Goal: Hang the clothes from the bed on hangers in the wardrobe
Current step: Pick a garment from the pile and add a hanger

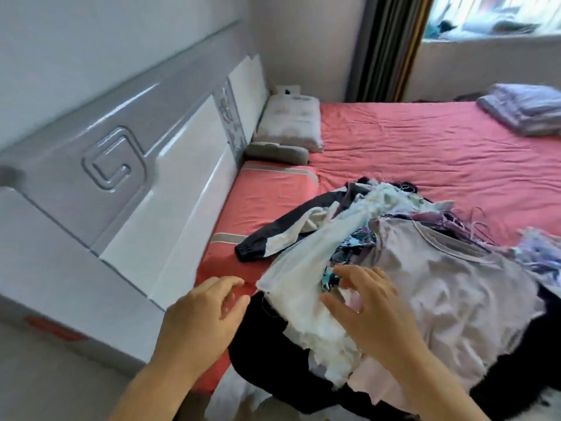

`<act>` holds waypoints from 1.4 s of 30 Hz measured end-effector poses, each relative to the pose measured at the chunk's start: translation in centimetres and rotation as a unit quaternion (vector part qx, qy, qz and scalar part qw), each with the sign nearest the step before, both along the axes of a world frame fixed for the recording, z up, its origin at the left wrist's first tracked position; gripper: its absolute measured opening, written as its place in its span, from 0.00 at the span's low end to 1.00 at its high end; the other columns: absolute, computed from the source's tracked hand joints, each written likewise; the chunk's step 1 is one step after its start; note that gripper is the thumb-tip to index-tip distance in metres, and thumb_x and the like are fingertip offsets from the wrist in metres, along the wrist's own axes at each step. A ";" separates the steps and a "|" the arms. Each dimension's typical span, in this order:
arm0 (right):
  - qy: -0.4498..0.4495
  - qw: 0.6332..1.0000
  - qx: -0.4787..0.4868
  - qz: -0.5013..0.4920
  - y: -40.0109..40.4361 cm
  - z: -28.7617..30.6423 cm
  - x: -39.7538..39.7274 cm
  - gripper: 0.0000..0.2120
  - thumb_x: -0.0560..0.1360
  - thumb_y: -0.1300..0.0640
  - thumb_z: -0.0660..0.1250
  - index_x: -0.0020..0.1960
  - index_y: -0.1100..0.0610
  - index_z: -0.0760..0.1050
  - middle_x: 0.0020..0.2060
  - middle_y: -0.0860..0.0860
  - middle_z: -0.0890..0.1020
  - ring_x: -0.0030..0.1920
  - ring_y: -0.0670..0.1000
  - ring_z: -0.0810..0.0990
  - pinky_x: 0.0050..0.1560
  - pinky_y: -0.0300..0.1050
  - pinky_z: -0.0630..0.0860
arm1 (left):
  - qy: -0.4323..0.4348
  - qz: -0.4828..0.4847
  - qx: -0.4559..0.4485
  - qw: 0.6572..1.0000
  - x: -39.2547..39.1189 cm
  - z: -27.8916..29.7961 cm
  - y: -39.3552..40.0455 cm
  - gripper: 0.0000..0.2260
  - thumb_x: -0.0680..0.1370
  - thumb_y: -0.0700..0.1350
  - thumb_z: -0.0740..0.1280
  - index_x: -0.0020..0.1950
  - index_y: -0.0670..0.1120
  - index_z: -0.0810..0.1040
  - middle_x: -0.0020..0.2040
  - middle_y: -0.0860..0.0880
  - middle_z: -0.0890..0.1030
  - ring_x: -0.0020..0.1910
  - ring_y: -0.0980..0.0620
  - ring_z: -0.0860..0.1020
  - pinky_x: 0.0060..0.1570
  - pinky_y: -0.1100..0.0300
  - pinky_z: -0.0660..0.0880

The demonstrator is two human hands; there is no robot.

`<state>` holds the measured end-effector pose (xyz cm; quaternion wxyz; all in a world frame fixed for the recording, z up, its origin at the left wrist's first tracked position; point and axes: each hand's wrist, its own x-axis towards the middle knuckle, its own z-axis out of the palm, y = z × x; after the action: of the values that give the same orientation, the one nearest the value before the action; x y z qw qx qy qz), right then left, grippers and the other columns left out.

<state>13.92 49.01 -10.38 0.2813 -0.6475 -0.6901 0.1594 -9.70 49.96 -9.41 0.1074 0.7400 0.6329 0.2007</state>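
Bed carrying heaped clothes at near corner; white garment lying topmost, long axis running away from viewer, directly under right hand. Right hand hovering fingers spread, gripping nothing; left hand just beside hem, loosely curled, empty.

Both hands hover open over the clothes pile on the bed.
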 end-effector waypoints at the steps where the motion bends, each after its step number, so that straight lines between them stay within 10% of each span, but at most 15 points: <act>1: -0.001 1.000 -0.003 -0.028 -0.1 -0.1 0.8 0.19 0.73 0.45 0.67 0.62 0.48 0.72 0.47 0.39 0.73 0.55 0.44 0.71 0.52 0.39 0.68 | -0.009 -0.025 -0.004 1.000 0.8 -0.2 1.4 0.11 0.75 0.56 0.66 0.56 0.58 0.78 0.41 0.66 0.75 0.35 0.66 0.73 0.33 0.75 0.64; 14: 0.005 0.952 0.001 -0.306 0.7 -2.3 12.6 0.16 0.71 0.50 0.71 0.57 0.54 0.76 0.43 0.45 0.77 0.51 0.51 0.74 0.48 0.42 0.66 | -0.048 -0.259 -0.047 0.964 15.7 -0.6 12.7 0.09 0.74 0.52 0.69 0.53 0.55 0.80 0.38 0.60 0.78 0.32 0.64 0.75 0.37 0.61 0.75; 26: 0.050 0.937 -0.039 -0.343 9.7 -6.1 30.1 0.15 0.73 0.48 0.68 0.55 0.55 0.76 0.43 0.44 0.73 0.53 0.49 0.71 0.47 0.34 0.60 | -0.036 -0.305 -0.105 0.946 35.1 -4.3 21.6 0.08 0.72 0.51 0.71 0.50 0.56 0.81 0.36 0.62 0.78 0.44 0.69 0.75 0.34 0.65 0.72; 42: 0.105 0.858 -0.091 -0.495 11.5 -17.7 57.5 0.12 0.70 0.55 0.71 0.53 0.56 0.78 0.45 0.46 0.78 0.50 0.50 0.73 0.48 0.35 0.63 | 0.057 -0.409 -0.186 0.891 65.4 -14.7 28.0 0.07 0.75 0.52 0.67 0.51 0.55 0.80 0.41 0.59 0.78 0.37 0.60 0.76 0.38 0.60 0.73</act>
<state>71.38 60.51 -28.05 0.3336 -0.9057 -0.2276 0.1287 55.66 78.00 -24.13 0.2788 0.9104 0.3048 -0.0249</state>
